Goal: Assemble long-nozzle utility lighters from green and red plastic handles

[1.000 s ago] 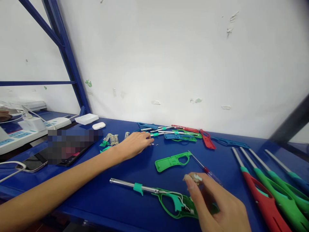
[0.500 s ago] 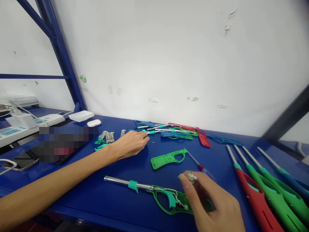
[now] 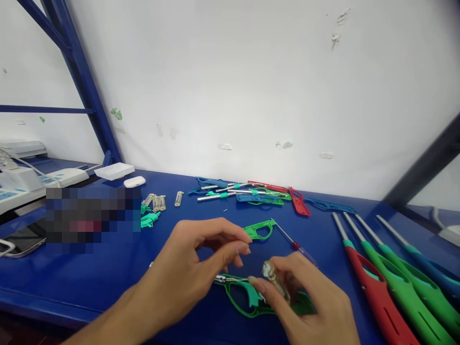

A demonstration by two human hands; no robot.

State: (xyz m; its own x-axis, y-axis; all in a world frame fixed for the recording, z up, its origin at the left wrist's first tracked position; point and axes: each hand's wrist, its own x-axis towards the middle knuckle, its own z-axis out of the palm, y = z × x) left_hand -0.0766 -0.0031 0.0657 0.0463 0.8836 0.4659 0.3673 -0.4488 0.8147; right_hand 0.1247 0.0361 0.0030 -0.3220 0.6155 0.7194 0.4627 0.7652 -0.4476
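My right hand [image 3: 309, 292] grips a small lighter fuel tank [image 3: 268, 270], a clear yellowish piece with a white top, between thumb and fingers. Beneath that hand lies an opened green lighter half [image 3: 237, 304] with a metal barrel and a teal trigger [image 3: 253, 296]. My left hand [image 3: 201, 263] hovers to the left, its thumb and fingertips pinched together; whatever they hold, if anything, is too small to make out. It covers most of the barrel. A loose green shell half [image 3: 260, 232] lies behind my fingertips, partly hidden, and touches the tip of a screwdriver [image 3: 296, 245].
Several assembled lighters [image 3: 377, 287] lie along the right. At the back is a heap of shell halves and barrels [image 3: 244, 191]. Clear fuel tanks [image 3: 159, 203] and teal triggers [image 3: 149, 219] lie at left, near a white earbud case [image 3: 134, 181] and a phone [image 3: 23, 237].
My left hand has come back from the heap of barrels toward my right hand. The fuel tank in my right hand has turned and moved slightly left. The view has shifted a little.
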